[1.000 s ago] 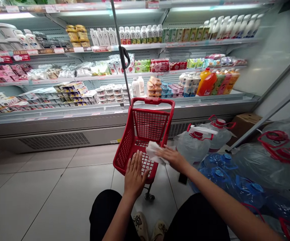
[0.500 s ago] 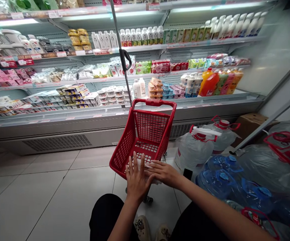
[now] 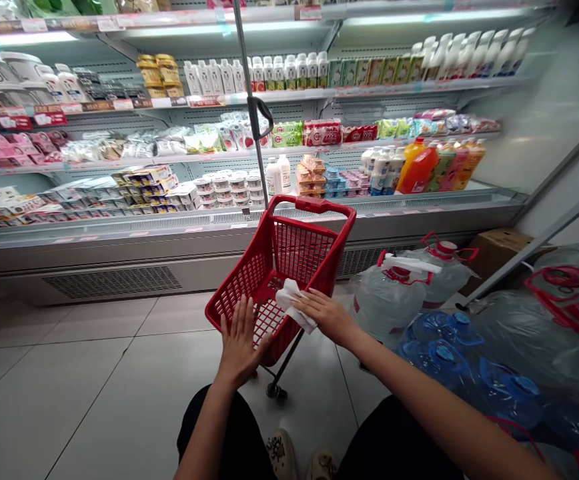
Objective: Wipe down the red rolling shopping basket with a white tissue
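A red plastic shopping cart stands in front of me, turned at an angle, its basket facing up. My left hand lies with fingers stretched out at the basket's near rim and holds nothing. In my right hand is a crumpled white tissue, pressed against the basket's near right rim. Part of the tissue hangs over the side. Below the basket a dark caster wheel shows on the floor. A thin pole with a black hook rises behind the cart's handle.
Behind the cart runs an open refrigerated shelf with cartons, cups and bottles. To the right stand large clear jugs with red handles, blue water jugs and a cardboard box. My shoes are on the tiled floor below.
My hands have moved apart: the left one left along the rim, the right one up the right side with the tissue. The cart has turned, its near end swinging left.
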### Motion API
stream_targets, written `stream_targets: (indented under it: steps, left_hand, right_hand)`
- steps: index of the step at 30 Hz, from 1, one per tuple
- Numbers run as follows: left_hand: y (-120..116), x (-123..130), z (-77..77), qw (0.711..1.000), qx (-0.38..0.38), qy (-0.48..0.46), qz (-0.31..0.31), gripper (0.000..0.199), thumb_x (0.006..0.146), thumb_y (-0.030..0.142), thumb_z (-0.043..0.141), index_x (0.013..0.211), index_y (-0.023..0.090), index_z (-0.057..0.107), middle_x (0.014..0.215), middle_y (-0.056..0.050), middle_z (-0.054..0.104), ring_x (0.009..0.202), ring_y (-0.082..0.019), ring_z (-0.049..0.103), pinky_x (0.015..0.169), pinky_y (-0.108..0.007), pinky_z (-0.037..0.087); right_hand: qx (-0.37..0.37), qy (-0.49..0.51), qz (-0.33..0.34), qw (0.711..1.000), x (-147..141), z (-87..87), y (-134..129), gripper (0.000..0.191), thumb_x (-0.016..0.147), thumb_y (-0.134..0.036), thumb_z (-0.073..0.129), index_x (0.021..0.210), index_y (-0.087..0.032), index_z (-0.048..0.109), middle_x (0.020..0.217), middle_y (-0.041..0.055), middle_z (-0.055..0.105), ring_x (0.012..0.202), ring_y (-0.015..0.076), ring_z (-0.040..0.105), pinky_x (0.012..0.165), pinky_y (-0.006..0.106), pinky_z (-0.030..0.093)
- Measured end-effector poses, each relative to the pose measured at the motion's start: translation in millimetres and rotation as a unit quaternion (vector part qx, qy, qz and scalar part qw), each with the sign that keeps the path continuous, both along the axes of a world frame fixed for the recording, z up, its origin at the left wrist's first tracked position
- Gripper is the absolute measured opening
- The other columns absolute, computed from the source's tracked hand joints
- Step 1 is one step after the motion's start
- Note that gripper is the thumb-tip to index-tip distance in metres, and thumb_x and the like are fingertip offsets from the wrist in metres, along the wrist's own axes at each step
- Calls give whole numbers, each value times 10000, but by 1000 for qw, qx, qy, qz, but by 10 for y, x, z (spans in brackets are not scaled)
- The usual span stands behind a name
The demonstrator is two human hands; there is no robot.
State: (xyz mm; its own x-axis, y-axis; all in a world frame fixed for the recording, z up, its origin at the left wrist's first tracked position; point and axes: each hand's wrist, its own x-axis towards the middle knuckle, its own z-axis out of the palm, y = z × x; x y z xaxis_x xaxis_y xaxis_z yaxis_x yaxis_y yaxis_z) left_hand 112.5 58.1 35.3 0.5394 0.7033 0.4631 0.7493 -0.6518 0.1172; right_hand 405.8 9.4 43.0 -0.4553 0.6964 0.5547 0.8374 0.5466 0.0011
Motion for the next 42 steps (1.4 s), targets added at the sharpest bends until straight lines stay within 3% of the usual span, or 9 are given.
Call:
stream_targets:
  steps: [3,7,10,15,18,24,33,38,42]
  left_hand:
    - [28,-8,33,999,6,2,41,794,1056,572,355,1680,232,2,1748,-144,160,1610,-299,188,1287,-609,13]
    - [-96,175,83,999,29,20,27,802,1047,585,373,1682,225,40,1736,-121,216,1594,-276,251,1307,-520,99]
    - [-139,163,108,999,37,24,29,765,1060,548,361,1681,244,33,1718,-92,277,1567,-252,324,1302,-479,166]
    - [-97,-22,143,998,31,24,50,716,1062,547,353,1675,304,73,1702,-66,319,1551,-262,358,1303,-525,161]
    - [-104,89,147,997,35,17,67,725,1061,551,359,1673,297,66,1705,-65,305,1551,-273,355,1302,-558,133]
    - [-149,447,103,999,36,34,6,713,1054,528,412,1668,300,131,1703,-33,297,1539,-269,378,1274,-515,245]
    - [-167,412,131,999,28,28,25,687,1060,506,407,1664,335,129,1698,-39,304,1496,-300,444,1218,-549,336]
    - [-182,461,123,999,28,24,22,700,1058,501,408,1667,317,117,1695,-49,312,1500,-303,439,1226,-556,330]
    - [-181,473,123,999,27,26,25,699,1059,491,410,1668,306,122,1696,-55,307,1502,-304,437,1225,-557,332]
  right_hand:
    - [-5,-19,24,1000,-231,-7,1,532,1015,-62,468,1529,-195,500,1555,64,552,1474,194,468,1256,445,387]
    - [4,-45,45,998,-376,24,86,541,1013,-90,508,1544,-190,482,1583,76,517,1478,197,463,1254,429,384]
    - [14,-47,22,999,-204,86,158,559,990,-91,532,1540,-191,494,1536,89,571,1441,208,511,1241,438,403]
    - [27,-40,-100,994,280,220,178,575,999,-54,433,1553,-202,478,1572,81,531,1444,224,509,1269,487,355]
    - [32,-40,-137,989,210,219,124,573,1006,-61,417,1568,-165,455,1602,102,484,1492,253,444,1268,512,353]
    - [38,-70,-85,993,-61,199,-13,613,1011,-55,430,1608,-189,388,1598,69,495,1506,223,422,1253,470,379]
    - [83,-46,-234,968,911,541,-228,686,996,-41,413,1645,-244,325,1555,64,552,1466,272,474,1237,517,383]
    - [88,-38,-235,967,842,553,-201,681,993,-36,360,1656,-173,283,1627,113,449,1554,270,329,1277,536,311]
    - [70,-35,-211,974,676,461,-150,702,999,-41,367,1671,-192,232,1633,105,438,1531,262,377,1299,532,277]
